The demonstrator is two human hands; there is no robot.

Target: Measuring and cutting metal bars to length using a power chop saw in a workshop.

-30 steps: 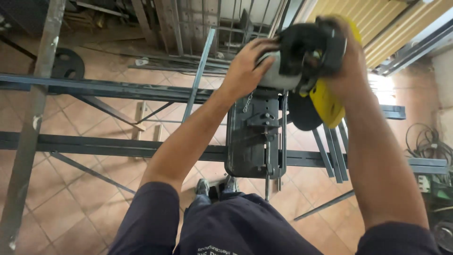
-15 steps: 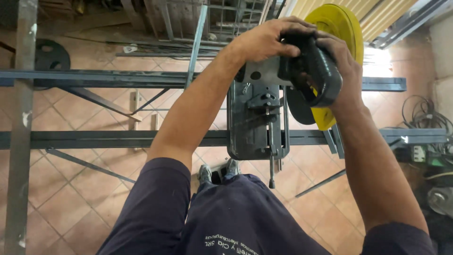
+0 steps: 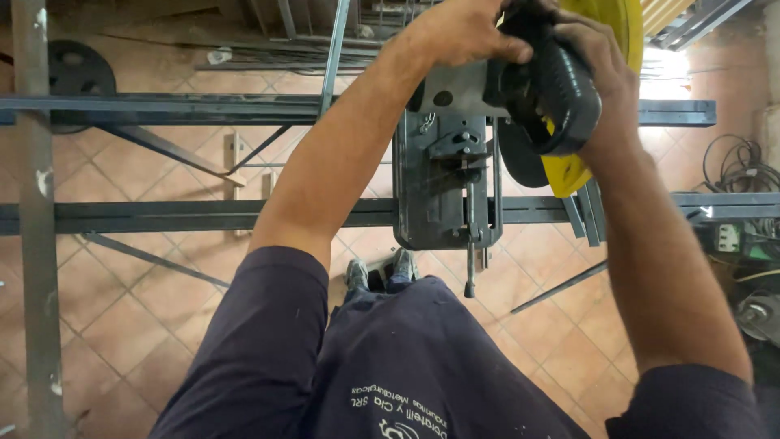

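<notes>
Head view, from left to right: an upright steel post (image 3: 32,203) runs down the left edge, crossed by two dark horizontal steel rails (image 3: 187,108) with bare tiled floor (image 3: 138,301) showing between and below them. At the middle, a grey chop saw base (image 3: 443,191) sits across the rails, its vise screw pointing toward the person's shoes. The left hand (image 3: 459,31) rests clenched over the saw's grey motor housing (image 3: 455,85), forearm stretched straight out. Just right of it, the right hand (image 3: 597,73) is wrapped around the black handle (image 3: 556,89), beside the yellow blade guard (image 3: 626,32). Cables (image 3: 739,175) lie coiled at the far right.
</notes>
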